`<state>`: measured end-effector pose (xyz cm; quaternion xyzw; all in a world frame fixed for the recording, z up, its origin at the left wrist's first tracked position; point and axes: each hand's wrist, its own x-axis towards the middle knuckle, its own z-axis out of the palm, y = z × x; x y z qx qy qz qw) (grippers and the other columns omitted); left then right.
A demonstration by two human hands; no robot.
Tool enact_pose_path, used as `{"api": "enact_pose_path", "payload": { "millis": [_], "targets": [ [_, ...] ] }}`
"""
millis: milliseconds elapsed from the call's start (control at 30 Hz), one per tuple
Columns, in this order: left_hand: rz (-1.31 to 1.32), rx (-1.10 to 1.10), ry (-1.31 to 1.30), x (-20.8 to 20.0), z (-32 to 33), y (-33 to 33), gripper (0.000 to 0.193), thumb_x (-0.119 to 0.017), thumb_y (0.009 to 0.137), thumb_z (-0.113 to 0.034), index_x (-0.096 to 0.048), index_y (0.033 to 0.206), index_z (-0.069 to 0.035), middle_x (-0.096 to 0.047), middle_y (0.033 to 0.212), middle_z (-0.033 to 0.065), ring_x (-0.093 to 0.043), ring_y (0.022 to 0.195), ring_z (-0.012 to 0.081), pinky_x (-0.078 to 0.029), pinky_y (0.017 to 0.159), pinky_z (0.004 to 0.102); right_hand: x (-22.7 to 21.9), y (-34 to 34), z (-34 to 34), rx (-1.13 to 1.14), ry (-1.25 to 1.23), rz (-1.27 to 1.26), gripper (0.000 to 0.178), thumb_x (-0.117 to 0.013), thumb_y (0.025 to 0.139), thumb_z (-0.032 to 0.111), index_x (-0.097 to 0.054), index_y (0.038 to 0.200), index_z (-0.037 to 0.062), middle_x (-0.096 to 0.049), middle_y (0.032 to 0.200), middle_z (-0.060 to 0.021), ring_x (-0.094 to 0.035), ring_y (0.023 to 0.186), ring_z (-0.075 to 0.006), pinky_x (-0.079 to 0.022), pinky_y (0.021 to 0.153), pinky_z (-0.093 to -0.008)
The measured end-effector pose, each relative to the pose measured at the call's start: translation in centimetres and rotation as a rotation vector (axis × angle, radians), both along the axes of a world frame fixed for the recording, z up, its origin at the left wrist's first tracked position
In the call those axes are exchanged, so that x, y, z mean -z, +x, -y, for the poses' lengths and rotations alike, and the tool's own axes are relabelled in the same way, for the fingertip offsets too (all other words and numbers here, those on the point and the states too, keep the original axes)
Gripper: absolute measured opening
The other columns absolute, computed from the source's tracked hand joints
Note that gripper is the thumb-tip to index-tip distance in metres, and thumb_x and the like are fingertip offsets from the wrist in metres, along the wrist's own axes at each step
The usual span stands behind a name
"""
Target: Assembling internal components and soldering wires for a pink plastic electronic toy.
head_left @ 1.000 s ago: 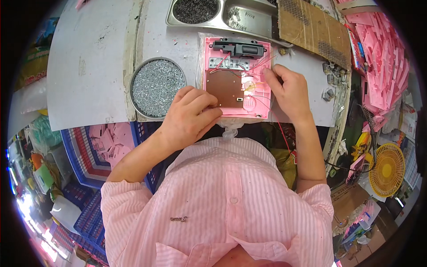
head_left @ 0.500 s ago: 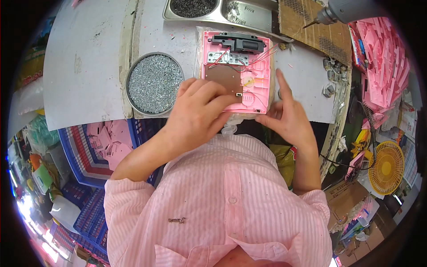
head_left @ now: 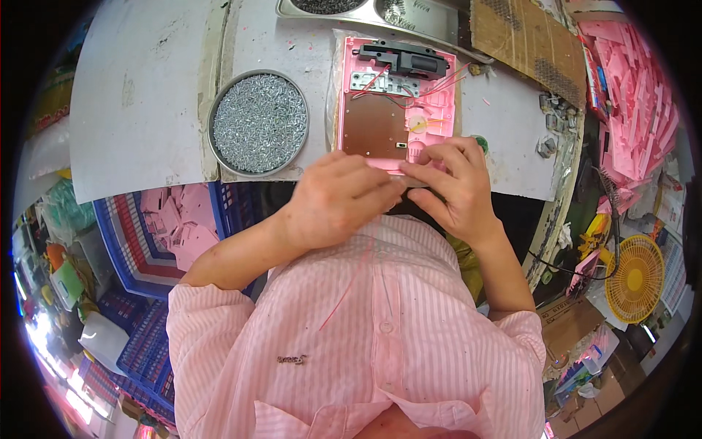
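Observation:
My left hand [head_left: 342,199] is closed at the near edge of a pink plastic housing [head_left: 447,102], its fingertips meeting those of my right hand [head_left: 457,192]. Both pinch a small greyish part, mostly hidden by the fingers. A thin red wire [head_left: 344,293] and a grey one hang below the hands, in front of the striped shirt. Inside the housing lie a brown circuit board [head_left: 369,126] with a small switch, a metal bracket [head_left: 376,83], a long black mechanism [head_left: 402,60] and loose thin wires. My right fingers partly cover the housing's near right corner.
Left of the housing stands a round tin of small silver screws [head_left: 259,123]. A steel tray [head_left: 431,22] and a cardboard sheet [head_left: 526,47] lie behind. Small metal parts [head_left: 556,117] sit at right, pink pieces [head_left: 632,95] beyond. A blue crate [head_left: 128,267] is below left.
My left hand has come back from the board to the housing's near edge. My right hand has moved in to meet it, fingers now closed. Red and grey wires now dangle below the hands.

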<state>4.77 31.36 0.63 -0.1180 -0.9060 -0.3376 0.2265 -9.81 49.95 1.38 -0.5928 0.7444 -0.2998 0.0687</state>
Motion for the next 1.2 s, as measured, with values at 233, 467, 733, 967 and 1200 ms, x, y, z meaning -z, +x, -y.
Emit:
{"api": "enact_pose_path", "payload": {
  "millis": [233, 467, 733, 967, 1200],
  "targets": [
    [0.274, -0.361, 0.06, 0.0, 2.6, 2.6, 0.012, -0.074, 0.082, -0.006, -0.063, 0.08, -0.007, -0.055, 0.072, 0.007, -0.06, 0.059, 0.027, -0.047, 0.051, 0.0377, -2.0, 2.3, 2.4, 0.054, -0.02, -0.076, 0.033, -0.077, 0.075, 0.026, -0.073, 0.105, 0.0123, -0.064, 0.094, 0.0006, -0.055, 0.093, -0.023, -0.039, 0.089, -0.0407],
    [0.69, -0.067, -0.106, 0.0, 0.8, 5.7, 0.014, -0.063, 0.086, -0.013, -0.062, 0.099, -0.008, -0.06, 0.086, 0.0095, -0.065, 0.073, 0.0285, -0.053, 0.062, 0.0406, 0.3, 5.2, 6.0, 0.115, -0.045, -0.137, 0.017, -0.078, 0.072, 0.021, -0.066, 0.082, 0.0131, -0.059, 0.087, 0.0011, -0.053, 0.088, -0.0228, -0.037, 0.083, -0.0423],
    [0.457, -0.174, 0.204, -1.1, 3.3, 2.6, 0.018, -0.069, 0.089, -0.011, -0.063, 0.104, -0.005, -0.059, 0.09, 0.0136, -0.064, 0.076, 0.0335, -0.053, 0.065, 0.0418, -1.8, 4.3, 6.4, 0.026, 0.138, -0.134, 0.022, -0.08, 0.069, 0.023, -0.067, 0.083, 0.013, -0.057, 0.089, -0.0014, -0.053, 0.092, -0.0256, -0.036, 0.084, -0.045],
    [0.442, -0.081, 0.165, -0.2, 4.5, 2.5, 0.013, -0.069, 0.089, -0.015, -0.064, 0.097, -0.006, -0.059, 0.09, 0.0128, -0.064, 0.076, 0.0345, -0.054, 0.065, 0.0433, -8.2, -7.6, 17.8, 0.184, -0.159, 0.012, 0.015, -0.069, 0.085, 0.018, -0.071, 0.084, 0.0037, -0.068, 0.076, -0.0133, -0.062, 0.075, -0.0335, -0.048, 0.071, -0.0433],
    [0.441, -0.003, 0.164, -1.2, 5.0, 1.2, 0.012, -0.068, 0.089, -0.016, -0.063, 0.094, -0.006, -0.058, 0.088, 0.0118, -0.064, 0.074, 0.0326, -0.054, 0.063, 0.042, -3.4, -28.1, 27.5, 1.185, -0.071, -0.291, 0.025, -0.061, 0.089, 0.018, -0.07, 0.112, 0.0135, -0.064, 0.123, -0.011, -0.054, 0.12, -0.0364, -0.047, 0.095, -0.0542]
  ]
}}
